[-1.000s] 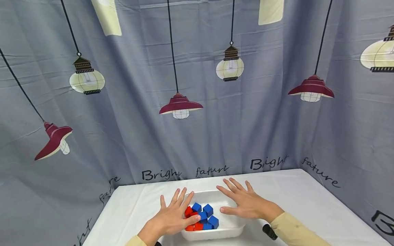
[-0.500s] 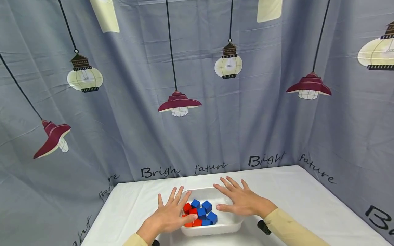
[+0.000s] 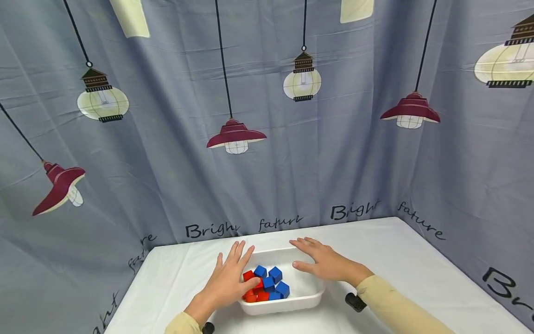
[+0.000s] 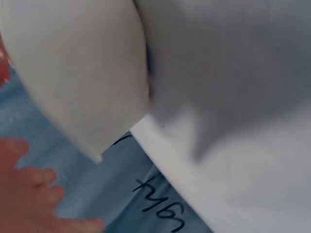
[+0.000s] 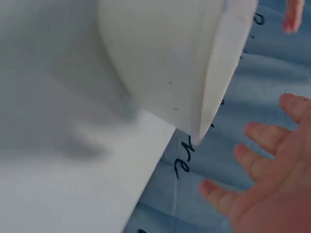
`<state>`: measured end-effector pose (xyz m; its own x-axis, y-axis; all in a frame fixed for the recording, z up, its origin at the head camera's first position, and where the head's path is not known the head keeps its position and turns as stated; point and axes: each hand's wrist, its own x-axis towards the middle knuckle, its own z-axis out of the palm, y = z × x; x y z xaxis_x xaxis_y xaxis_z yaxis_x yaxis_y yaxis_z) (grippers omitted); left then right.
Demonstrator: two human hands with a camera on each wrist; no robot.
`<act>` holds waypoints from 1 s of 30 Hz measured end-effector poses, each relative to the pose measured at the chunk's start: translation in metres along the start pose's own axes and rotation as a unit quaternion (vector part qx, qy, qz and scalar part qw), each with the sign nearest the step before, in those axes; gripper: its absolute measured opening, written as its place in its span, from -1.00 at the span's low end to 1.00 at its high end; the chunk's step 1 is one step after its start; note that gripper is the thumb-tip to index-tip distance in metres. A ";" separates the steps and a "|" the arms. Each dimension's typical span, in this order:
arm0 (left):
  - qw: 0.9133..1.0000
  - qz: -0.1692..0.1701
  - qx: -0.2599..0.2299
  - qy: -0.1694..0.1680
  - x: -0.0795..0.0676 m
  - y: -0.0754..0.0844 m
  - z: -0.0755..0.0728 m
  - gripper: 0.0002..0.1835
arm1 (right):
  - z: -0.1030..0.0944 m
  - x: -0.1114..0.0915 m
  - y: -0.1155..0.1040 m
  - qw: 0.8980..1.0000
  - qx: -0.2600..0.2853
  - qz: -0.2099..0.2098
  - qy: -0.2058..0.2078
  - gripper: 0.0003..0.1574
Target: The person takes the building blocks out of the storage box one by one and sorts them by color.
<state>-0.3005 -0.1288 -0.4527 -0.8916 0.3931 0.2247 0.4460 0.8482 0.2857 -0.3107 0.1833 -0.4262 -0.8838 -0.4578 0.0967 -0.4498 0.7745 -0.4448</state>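
Observation:
A white rectangular tray (image 3: 283, 305) stands on the table, holding several red blocks (image 3: 263, 296) and several blue blocks (image 3: 282, 290) gathered in its left part. My left hand (image 3: 228, 283) hovers over the tray's left side, fingers spread, its thumb in front of some red blocks. Over the tray's right side is my right hand (image 3: 329, 262), with fingers extended and nothing in it. In the left wrist view the outer wall of the tray (image 4: 77, 63) shows beside the spread left hand (image 4: 34, 199). The right wrist view has the tray (image 5: 155, 63) apart from the right fingers (image 5: 265, 138).
A white cloth covers the table (image 3: 375, 260). Behind and beside it hangs a grey-blue curtain (image 3: 175, 153) printed with lamps and lettering. A black device sits at the right wrist (image 3: 355, 302), another at the left wrist (image 3: 208, 328).
The head view has shifted, so the whole scene sits a little higher and further left. The right hand's fingers are closer together than before. The blocks remain in the tray.

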 end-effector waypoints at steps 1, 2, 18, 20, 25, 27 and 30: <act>1.000 -0.007 -0.012 0.022 0.001 0.000 0.000 -0.16 | -0.001 0.001 0.001 1.000 0.029 0.000 0.005 -0.07; 0.999 -0.019 -0.025 0.043 0.003 0.000 0.001 -0.20 | -0.002 0.003 0.002 0.998 0.055 0.001 0.011 -0.09; 0.978 -0.173 -0.103 0.056 0.012 -0.002 0.021 -0.28 | 0.001 0.019 0.008 0.951 0.293 0.088 0.047 -0.23; 0.980 -0.167 -0.097 0.054 0.010 -0.002 0.025 -0.27 | 0.005 0.021 0.008 0.949 0.296 0.097 0.045 -0.22; 0.979 -0.177 -0.084 0.048 0.008 -0.002 0.035 -0.27 | 0.010 0.028 0.009 0.947 0.293 0.116 0.056 -0.24; 0.979 -0.180 -0.077 0.052 0.009 -0.001 0.037 -0.28 | 0.011 0.031 0.010 0.945 0.298 0.118 0.062 -0.27; 0.980 -0.178 -0.059 0.061 0.009 -0.001 0.037 -0.29 | 0.011 0.036 0.009 0.942 0.310 0.114 0.062 -0.28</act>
<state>-0.3113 -0.1126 -0.4857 -0.9798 0.0275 0.1980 0.1197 0.8740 0.4710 -0.3449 0.1692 -0.4371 -0.9737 -0.2267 0.0223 -0.1195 0.4247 -0.8974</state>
